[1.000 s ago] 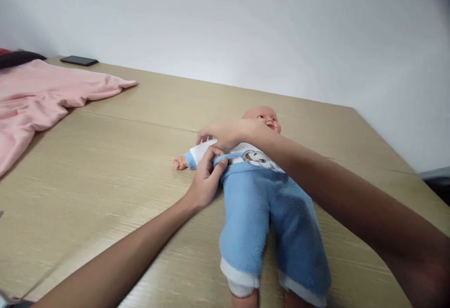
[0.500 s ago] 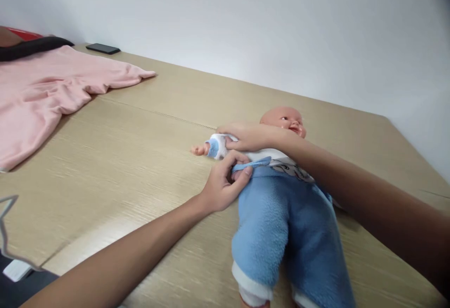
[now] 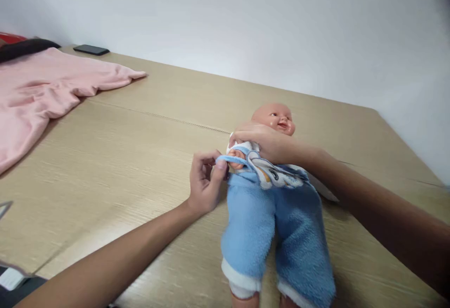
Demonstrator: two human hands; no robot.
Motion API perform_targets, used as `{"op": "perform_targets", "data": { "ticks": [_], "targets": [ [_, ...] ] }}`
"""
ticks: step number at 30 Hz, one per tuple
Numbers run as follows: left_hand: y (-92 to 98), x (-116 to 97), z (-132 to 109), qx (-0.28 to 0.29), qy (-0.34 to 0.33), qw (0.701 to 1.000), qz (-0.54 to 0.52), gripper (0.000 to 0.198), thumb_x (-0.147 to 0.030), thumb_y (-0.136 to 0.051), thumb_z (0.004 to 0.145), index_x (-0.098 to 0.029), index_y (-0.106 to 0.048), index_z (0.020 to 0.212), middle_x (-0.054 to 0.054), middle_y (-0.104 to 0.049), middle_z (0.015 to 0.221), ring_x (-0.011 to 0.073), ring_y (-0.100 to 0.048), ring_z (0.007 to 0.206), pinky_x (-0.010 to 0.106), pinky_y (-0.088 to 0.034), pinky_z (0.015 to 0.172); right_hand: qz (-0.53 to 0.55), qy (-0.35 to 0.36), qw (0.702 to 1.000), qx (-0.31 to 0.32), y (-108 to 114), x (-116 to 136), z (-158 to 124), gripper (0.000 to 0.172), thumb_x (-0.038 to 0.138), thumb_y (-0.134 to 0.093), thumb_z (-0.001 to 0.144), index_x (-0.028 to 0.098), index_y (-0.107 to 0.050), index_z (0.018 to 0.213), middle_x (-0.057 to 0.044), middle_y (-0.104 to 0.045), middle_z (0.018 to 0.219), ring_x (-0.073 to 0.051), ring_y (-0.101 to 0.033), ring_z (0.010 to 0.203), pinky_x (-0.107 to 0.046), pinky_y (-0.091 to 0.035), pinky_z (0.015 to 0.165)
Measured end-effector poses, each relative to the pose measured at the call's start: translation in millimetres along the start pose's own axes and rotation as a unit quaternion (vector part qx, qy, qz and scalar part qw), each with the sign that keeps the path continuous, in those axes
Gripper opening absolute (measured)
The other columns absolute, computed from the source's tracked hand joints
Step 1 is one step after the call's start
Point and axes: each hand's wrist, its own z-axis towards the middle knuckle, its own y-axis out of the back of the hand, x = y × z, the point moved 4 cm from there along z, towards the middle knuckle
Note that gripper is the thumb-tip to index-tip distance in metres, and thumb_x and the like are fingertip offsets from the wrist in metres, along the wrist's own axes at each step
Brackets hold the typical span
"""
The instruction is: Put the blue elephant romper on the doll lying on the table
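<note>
A baby doll (image 3: 277, 118) lies on its back on the wooden table (image 3: 147, 148), head toward the wall. It wears blue fleece trousers (image 3: 277, 228) and a white top with a cartoon print (image 3: 269, 174). My left hand (image 3: 206, 184) pinches the blue edge of the top's sleeve at the doll's side and pulls it outward. My right hand (image 3: 263, 141) reaches across the doll's chest and grips the doll's arm and the bunched white top. The doll's little hand shows inside the stretched cloth.
A pink garment (image 3: 42, 97) is spread over the table's left end. A black phone (image 3: 90, 49) lies at the far left corner by the white wall. A dark cloth (image 3: 24, 48) rests behind the pink garment.
The doll's outstretched arm has been drawn back inside the sleeve. My left hand now pulls the blue cuff outward, and the top has bunched up over the chest.
</note>
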Motion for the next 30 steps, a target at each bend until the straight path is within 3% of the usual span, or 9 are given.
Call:
{"op": "perform_targets", "data": {
  "ticks": [4,9,11,13,15,18,22,26,30],
  "targets": [
    [-2.7,18,21,-0.020,0.136,0.990,-0.043,0.035,-0.055,-0.080,0.100,-0.025,-0.064,0.097,-0.007,-0.058,0.071,0.0110,-0.053,0.063,0.022,-0.046,0.061,0.033,0.029,0.999,0.011,-5,1,0,0.022,0.024,-0.063,0.100,0.020,-0.079,0.115,-0.012,-0.079,0.123,-0.028,-0.070,0.115,-0.039,-0.050,0.102],
    [-5.3,33,40,0.030,0.192,0.981,-0.027,0.038,-0.057,-0.086,0.094,-0.021,-0.072,0.098,0.001,-0.073,0.098,0.0155,-0.067,0.094,0.024,-0.054,0.086,0.160,-0.056,0.985,0.026,1,7,-3,0.030,0.033,-0.058,0.103,0.022,-0.080,0.121,-0.010,-0.075,0.137,-0.029,-0.065,0.132,-0.043,-0.047,0.116],
    [-6.6,32,41,0.054,0.204,0.977,-0.034,0.039,-0.057,-0.085,0.094,-0.021,-0.071,0.099,0.002,-0.075,0.101,0.0172,-0.069,0.098,0.026,-0.055,0.088,0.207,-0.121,0.971,-0.005,1,13,-8,0.036,0.037,-0.048,0.107,0.020,-0.078,0.117,-0.010,-0.077,0.128,-0.028,-0.067,0.125,-0.042,-0.050,0.111],
    [-7.6,31,40,0.071,0.236,0.967,-0.061,0.040,-0.057,-0.086,0.092,-0.022,-0.070,0.101,0.003,-0.077,0.105,0.0181,-0.071,0.102,0.027,-0.056,0.093,0.191,-0.194,0.961,-0.043,-1,19,-15,0.035,0.042,-0.048,0.108,0.019,-0.076,0.108,-0.010,-0.078,0.113,-0.027,-0.070,0.108,-0.039,-0.053,0.095],
    [-7.2,32,40,0.074,0.276,0.954,-0.090,0.042,-0.057,-0.088,0.090,-0.022,-0.068,0.102,0.002,-0.077,0.108,0.0172,-0.071,0.102,0.026,-0.056,0.093,0.086,-0.269,0.955,-0.090,-4,23,-22,0.027,0.044,-0.059,0.104,0.020,-0.071,0.099,-0.008,-0.076,0.101,-0.025,-0.067,0.093,-0.035,-0.048,0.081],
    [-5.9,39,43,0.077,0.315,0.940,-0.103,0.047,-0.057,-0.093,0.084,-0.023,-0.064,0.100,-0.002,-0.075,0.098,0.0139,-0.070,0.085,0.023,-0.056,0.077,-0.030,-0.337,0.929,-0.153,-7,23,-27,0.018,0.035,-0.064,0.102,0.021,-0.062,0.093,-0.005,-0.073,0.092,-0.021,-0.063,0.083,-0.032,-0.039,0.071],
    [-11.8,60,54,0.106,0.358,0.921,-0.108,0.054,-0.057,-0.097,0.078,-0.025,-0.060,0.103,-0.004,-0.074,0.084,0.0138,-0.066,0.067,0.023,-0.052,0.062,-0.003,-0.400,0.902,-0.162,-13,8,-24,0.016,0.029,-0.056,0.108,0.021,-0.059,0.094,-0.006,-0.077,0.095,-0.021,-0.068,0.086,-0.030,-0.039,0.071],
    [-27.2,79,68,0.144,0.398,0.897,-0.127,0.049,-0.050,-0.097,0.074,-0.022,-0.062,0.094,-0.002,-0.073,0.084,0.0146,-0.068,0.073,0.026,-0.058,0.072,-0.014,-0.418,0.891,-0.178,-9,5,-23,0.017,0.033,-0.054,0.111,0.020,-0.061,0.101,-0.011,-0.081,0.108,-0.024,-0.072,0.097,-0.031,-0.043,0.075],
    [-37.9,79,71,0.205,0.426,0.873,-0.119,0.040,-0.049,-0.091,0.078,-0.017,-0.070,0.093,0.004,-0.073,0.089,0.0188,-0.068,0.078,0.033,-0.058,0.079,-0.069,-0.414,0.890,-0.176,-4,19,-27,0.018,0.034,-0.058,0.109,0.018,-0.065,0.106,-0.015,-0.082,0.110,-0.030,-0.075,0.101,-0.033,-0.043,0.075]
  ]
}}
